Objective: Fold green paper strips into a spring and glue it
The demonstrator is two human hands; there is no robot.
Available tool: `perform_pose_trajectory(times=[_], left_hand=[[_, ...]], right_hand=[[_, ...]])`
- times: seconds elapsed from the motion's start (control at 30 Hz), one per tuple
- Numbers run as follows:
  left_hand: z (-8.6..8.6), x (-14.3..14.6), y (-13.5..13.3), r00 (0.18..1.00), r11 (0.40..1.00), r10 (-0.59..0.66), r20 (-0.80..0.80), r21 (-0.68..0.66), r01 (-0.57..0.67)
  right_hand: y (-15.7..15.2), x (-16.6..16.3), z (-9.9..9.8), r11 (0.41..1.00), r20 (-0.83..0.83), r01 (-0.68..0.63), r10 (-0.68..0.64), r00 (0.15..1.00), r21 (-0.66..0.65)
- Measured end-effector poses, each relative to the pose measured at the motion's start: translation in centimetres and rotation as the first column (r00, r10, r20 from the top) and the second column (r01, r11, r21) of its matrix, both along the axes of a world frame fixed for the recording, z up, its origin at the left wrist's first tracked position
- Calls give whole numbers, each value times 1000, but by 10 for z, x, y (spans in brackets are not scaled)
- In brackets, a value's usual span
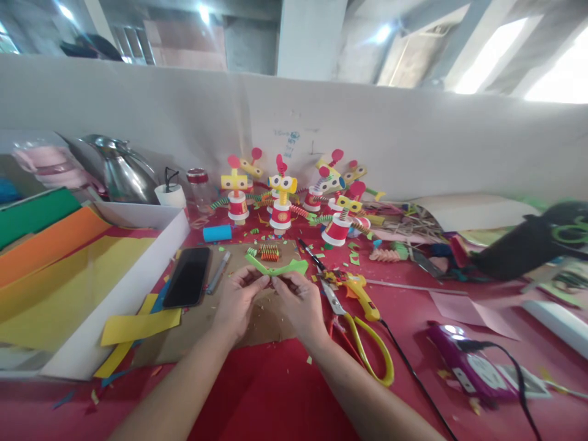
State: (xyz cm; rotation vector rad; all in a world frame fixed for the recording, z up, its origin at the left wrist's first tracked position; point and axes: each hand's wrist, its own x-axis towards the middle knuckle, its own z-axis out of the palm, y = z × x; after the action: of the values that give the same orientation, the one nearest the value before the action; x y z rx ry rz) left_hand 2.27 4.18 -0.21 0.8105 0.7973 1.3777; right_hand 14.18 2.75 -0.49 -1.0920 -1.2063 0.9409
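My left hand (239, 300) and my right hand (301, 303) meet over a brown cardboard sheet (193, 340), both pinching a green paper strip (275, 267) that arches between their fingertips. Just beyond the strip lies a small orange-and-green folded paper spring (269, 252). Yellow-handled scissors (362, 343) rest right of my right hand, with a yellow glue gun (361, 291) above them. A black phone (187, 277) and a grey pen (217, 273) lie left of my left hand.
Several paper-cup figures (281, 214) with paper-spring arms stand at the back by a white partition. A white box of coloured paper sheets (59, 269) fills the left. A purple power strip (468, 364) with a black cable sits at the right. Paper scraps litter the red tabletop (275, 398).
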Motion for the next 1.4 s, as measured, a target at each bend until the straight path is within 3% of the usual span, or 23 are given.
perform_pose_trajectory(times=[0.3,0.43,0.67,1.03,1.4], left_hand=[[0,-5,3,989,985,-111,98,-121,123],[5,-12,8,973,959,-157,170,-210,191],[12,-27,11,964,933,-213,158,-261,249],[9,-20,7,974,967,-199,-107,-183,178],[7,-21,7,954,962,-264,-144,-111,250]], right_hand=[[0,-5,-3,993,-203,-81,63,977,-83],[0,-4,-1,991,-163,-134,136,977,21],[5,7,0,963,-31,-255,259,965,91],[12,8,-4,979,-63,-194,190,980,-62],[12,11,-3,988,-3,-141,141,990,-63]])
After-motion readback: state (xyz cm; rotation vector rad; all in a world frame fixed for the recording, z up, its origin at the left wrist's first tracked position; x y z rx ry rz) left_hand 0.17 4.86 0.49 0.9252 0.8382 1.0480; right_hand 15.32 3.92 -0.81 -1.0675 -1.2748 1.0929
